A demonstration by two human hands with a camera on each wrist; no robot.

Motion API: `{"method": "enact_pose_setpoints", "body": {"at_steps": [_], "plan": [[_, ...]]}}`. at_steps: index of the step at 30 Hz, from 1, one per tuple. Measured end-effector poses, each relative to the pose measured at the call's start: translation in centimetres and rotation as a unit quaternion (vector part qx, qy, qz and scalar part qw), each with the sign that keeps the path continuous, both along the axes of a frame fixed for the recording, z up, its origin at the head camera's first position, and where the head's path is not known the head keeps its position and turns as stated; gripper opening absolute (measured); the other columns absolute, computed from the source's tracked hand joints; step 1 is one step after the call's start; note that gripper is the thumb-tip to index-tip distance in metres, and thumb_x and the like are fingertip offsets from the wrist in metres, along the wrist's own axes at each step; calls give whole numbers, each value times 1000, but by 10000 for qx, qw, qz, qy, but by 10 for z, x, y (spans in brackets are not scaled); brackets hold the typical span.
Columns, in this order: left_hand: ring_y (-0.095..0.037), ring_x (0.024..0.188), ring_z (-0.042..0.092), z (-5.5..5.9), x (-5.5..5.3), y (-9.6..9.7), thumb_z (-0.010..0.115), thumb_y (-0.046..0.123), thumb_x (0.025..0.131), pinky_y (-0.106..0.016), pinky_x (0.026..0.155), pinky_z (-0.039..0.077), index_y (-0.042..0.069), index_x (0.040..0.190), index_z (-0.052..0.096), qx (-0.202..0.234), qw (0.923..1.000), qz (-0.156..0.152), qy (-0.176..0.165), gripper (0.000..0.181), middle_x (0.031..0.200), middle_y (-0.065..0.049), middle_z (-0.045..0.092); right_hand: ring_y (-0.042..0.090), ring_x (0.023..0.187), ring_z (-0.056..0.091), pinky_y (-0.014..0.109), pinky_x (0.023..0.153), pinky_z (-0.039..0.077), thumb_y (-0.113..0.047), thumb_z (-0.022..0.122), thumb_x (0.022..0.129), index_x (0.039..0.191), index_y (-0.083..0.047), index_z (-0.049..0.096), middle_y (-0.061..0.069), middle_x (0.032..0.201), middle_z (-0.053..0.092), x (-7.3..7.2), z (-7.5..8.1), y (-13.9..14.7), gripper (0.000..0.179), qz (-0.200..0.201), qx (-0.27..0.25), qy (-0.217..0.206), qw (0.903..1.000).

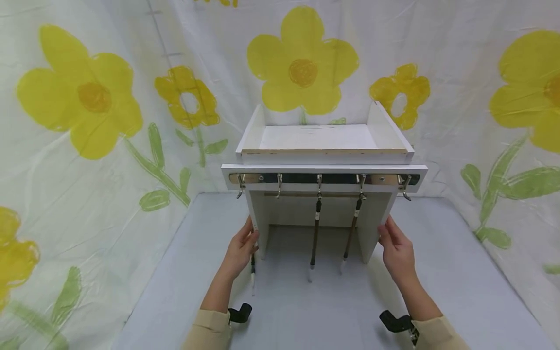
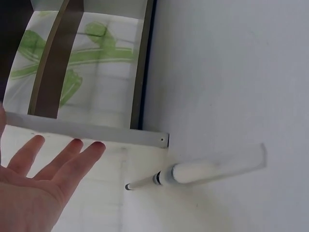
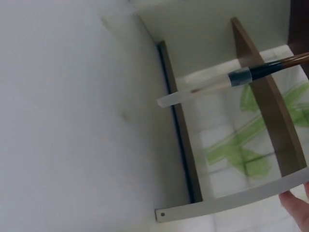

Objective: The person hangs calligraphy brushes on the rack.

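A white wooden rack (image 1: 323,159) stands in the middle of the table, with a shallow open tray on top and a metal hook rail (image 1: 297,178) across its front. My left hand (image 1: 237,250) holds the rack's left side panel, fingertips along its outer face in the left wrist view. Opposite, my right hand (image 1: 399,253) grips the right side panel (image 3: 241,195). From the rail hang a middle brush (image 1: 316,233) and a right brush (image 1: 352,228), both dark-handled with clear tip covers. Another brush (image 2: 193,173) hangs beside my left hand, its upper part hidden.
The pale table (image 1: 306,316) stretches around the rack. Behind it and at both sides hangs a white curtain (image 1: 227,63) painted with yellow flowers and green leaves. Black wrist mounts (image 1: 240,313) sit at both cuffs.
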State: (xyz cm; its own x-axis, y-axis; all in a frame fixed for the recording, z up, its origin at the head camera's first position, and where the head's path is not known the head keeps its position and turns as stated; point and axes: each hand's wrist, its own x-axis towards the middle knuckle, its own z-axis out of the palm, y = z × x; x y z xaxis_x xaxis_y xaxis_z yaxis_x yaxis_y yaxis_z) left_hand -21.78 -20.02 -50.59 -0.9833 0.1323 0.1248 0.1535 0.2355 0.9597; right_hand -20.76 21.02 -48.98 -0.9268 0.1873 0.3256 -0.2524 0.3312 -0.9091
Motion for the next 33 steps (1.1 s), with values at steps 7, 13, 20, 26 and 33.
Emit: {"method": "enact_pose_setpoints", "body": {"at_steps": [7,13,20,26,33], "plan": [[-32,141,48,1,0,-12,56,37,104,-53,105,51,50,157,19,-235,9993,264,-114,66,162,-6,36,-18,113,50,12,87,53,-18,47,109,156,-15,38,16,155,44,19,28,-14,49,75,201,116,9997],[-30,138,51,-2,5,-25,67,32,99,-49,104,53,50,157,20,-318,9983,472,-127,76,159,-5,42,-19,114,48,15,88,54,-23,48,109,157,-25,38,8,157,44,9,11,-10,49,-39,242,-18,9997],[-38,140,47,-2,8,-28,72,29,96,-52,100,55,47,159,18,-90,9978,511,-414,85,162,-13,36,-18,115,50,7,83,51,-24,48,109,155,-32,39,6,156,45,4,1,-4,48,-25,154,237,9996],[-40,138,49,-8,11,-25,75,29,93,-50,91,60,47,159,13,-203,9933,720,-882,92,163,-14,33,-17,115,51,8,84,52,-22,48,109,156,-28,38,6,157,44,4,0,-2,49,103,84,250,9996],[-45,137,47,-20,11,-24,76,27,92,-50,84,62,40,162,12,-331,9904,767,-1103,96,163,-18,31,-17,114,51,8,84,52,-23,48,109,156,-29,39,7,157,44,4,1,-2,48,19,91,166,9998]]}}
